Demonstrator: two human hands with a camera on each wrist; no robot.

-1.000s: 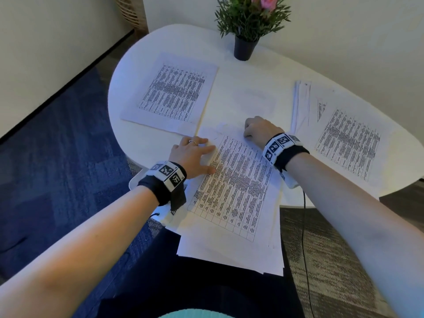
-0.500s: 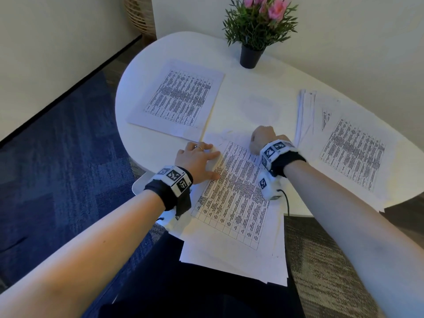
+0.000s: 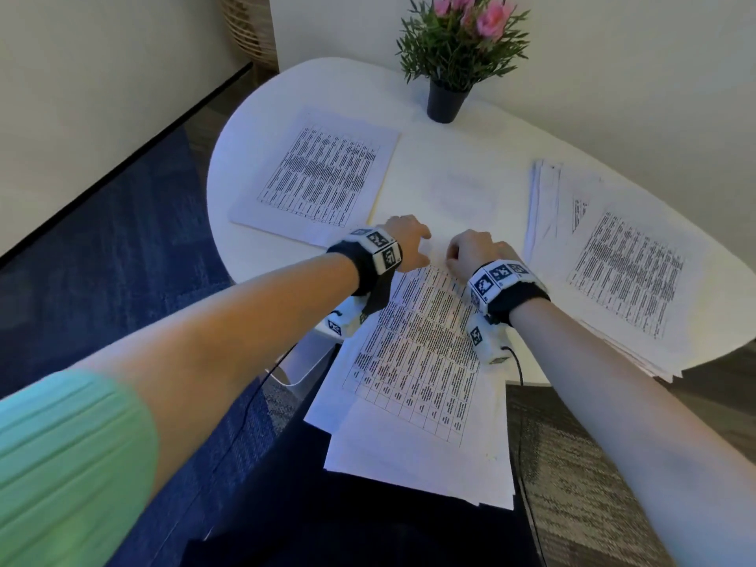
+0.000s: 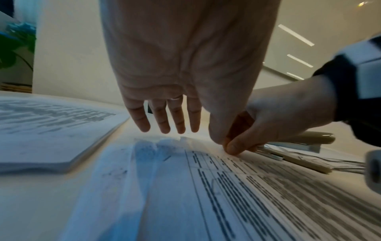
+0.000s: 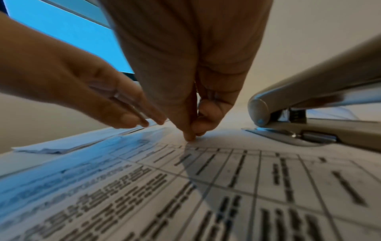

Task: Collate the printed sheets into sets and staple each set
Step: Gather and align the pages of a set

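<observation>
Nearest the person, one loose set of printed sheets overhangs the front edge of the white bench onto the lap, its top page a printed table. Both hands meet at the far end of this set. The right hand has thumb and forefinger curled together, pinching the top edge of the upper sheet, as the right wrist view shows. The left hand hovers just beside it with four fingers straight and relaxed, holding nothing; whether their tips touch the paper cannot be told. One stapler, beige with a metal base, lies on the sheets just right of the pinching fingers. Farther out are two more stacks: one neat stack to the left and one fanned stack to the right. At the far edge stands one potted plant with pink flowers.
</observation>
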